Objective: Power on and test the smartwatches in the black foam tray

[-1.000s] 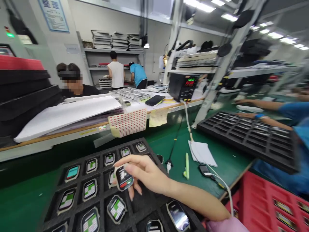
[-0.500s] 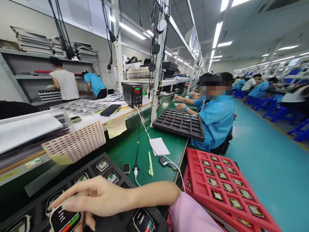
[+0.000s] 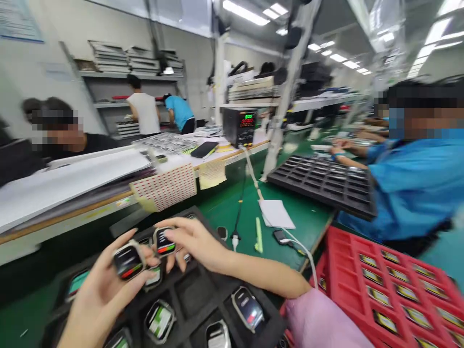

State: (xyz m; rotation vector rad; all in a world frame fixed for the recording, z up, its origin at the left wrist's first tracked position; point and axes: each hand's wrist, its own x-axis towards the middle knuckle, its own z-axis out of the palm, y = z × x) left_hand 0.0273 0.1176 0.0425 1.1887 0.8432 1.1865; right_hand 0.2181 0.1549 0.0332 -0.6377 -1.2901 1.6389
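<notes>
The left hand (image 3: 101, 287) has come into view, its grip closed around one watch (image 3: 128, 261) — the right hand (image 3: 203, 245) pinches another watch (image 3: 165, 240) — so two lit watches are in hand together, above the near black tray (image 3: 195, 292).

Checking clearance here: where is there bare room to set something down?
Bare green bench between the white paper and far black tray; an unfilled compartment in the near tray, beside a green-screened watch. Crowded: around left hand and right hand, holding watches.
</notes>
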